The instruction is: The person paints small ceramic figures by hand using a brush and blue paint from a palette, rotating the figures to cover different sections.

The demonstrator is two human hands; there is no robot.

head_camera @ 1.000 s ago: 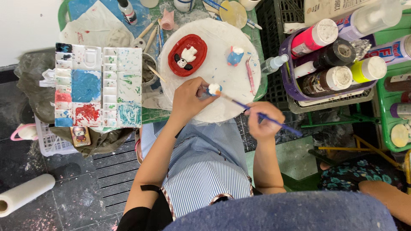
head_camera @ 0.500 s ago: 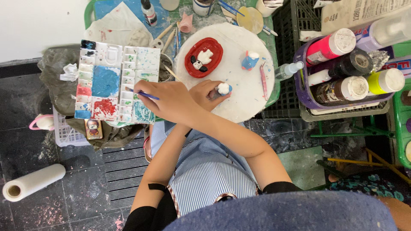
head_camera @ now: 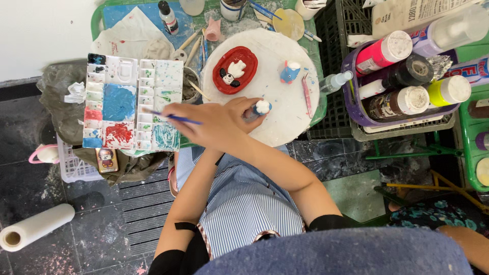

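Round board (head_camera: 285,122); right hand (head_camera: 204,125) grips brush (head_camera: 175,118); left hand (head_camera: 239,109) pinches figurine (head_camera: 261,108).

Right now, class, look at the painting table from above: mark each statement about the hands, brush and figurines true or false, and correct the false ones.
1. The right hand holds a paintbrush over the palette. True.
2. The left hand holds a small figurine. True.
3. The red dish is empty. False: a white figure lies in it.
4. The paper roll stands on the round board. False: it lies on the floor.
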